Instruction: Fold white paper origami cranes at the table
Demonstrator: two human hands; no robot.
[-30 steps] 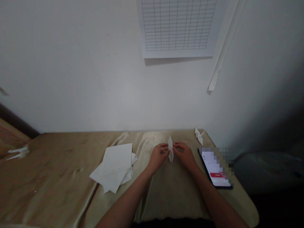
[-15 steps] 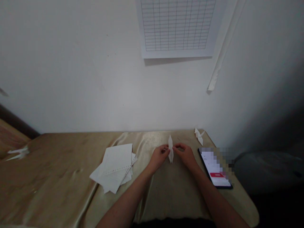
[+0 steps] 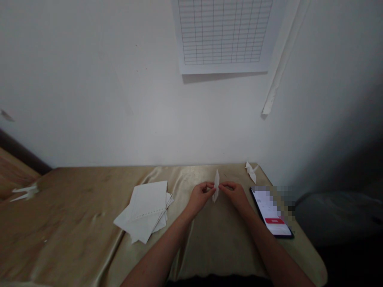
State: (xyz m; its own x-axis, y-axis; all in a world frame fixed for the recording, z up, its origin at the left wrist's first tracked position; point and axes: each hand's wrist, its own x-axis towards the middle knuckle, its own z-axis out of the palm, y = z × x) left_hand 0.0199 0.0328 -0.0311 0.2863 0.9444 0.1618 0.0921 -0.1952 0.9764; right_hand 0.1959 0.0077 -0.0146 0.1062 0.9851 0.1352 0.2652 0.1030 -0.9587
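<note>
A narrow, pointed piece of folded white paper (image 3: pixel 216 183) stands upright between my two hands, just above the tan cloth on the table (image 3: pixel 74 215). My left hand (image 3: pixel 200 197) pinches its left side with fingers closed. On the other side my right hand (image 3: pixel 236 195) is closed on the paper's right edge. The paper leans slightly to the right at its top.
A loose stack of white sheets (image 3: pixel 145 211) lies left of my hands. A phone (image 3: pixel 272 217) with a lit screen lies to the right. A folded paper crane (image 3: pixel 250 170) sits at the back right corner, another folded paper figure (image 3: pixel 25 192) at far left. A wall rises behind.
The folded paper has tilted a little to the right and sits slightly higher between my fingertips. My hands have barely shifted.
</note>
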